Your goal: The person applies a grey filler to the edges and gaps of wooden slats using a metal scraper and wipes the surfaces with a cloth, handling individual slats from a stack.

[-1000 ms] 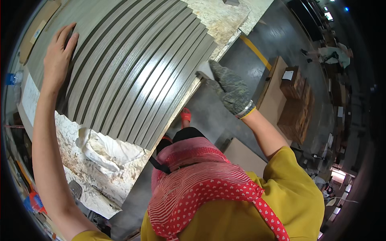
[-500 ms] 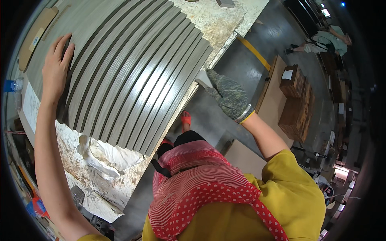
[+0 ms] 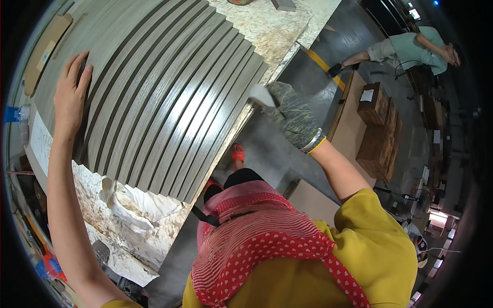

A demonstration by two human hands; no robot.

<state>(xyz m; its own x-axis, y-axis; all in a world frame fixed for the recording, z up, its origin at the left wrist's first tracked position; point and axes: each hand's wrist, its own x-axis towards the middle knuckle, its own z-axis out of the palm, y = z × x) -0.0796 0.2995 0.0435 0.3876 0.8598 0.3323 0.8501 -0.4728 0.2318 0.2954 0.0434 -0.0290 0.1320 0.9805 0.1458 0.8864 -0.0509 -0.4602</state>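
A row of grey wood-grain boards [image 3: 177, 105] lies on the worktable, overlapping like steps with dark gaps between them. My bare left hand [image 3: 71, 97] rests at the dark edge of the leftmost gap, its fingers stretched out and lying on the wood. On my right hand [image 3: 294, 115] is a grey-green knitted glove. Its fingers are closed round a small whitish pad [image 3: 262, 95], whose exact kind I cannot make out. That pad is beside the right-hand edge of the nearest board, by the table's edge. The glove hides part of it.
Crumpled white cloth [image 3: 136, 203] lies on the stained table below the boards. Brown wooden boxes [image 3: 378, 136] stand on a flat panel to the right. A person [image 3: 416, 51] in a light green top is in the aisle at upper right. A plastic bottle [image 3: 23, 115] stands at far left.
The pad in my right hand has tilted and shifted slightly left. My left hand has slid a little toward me. The person at upper right now shows larger and further left.
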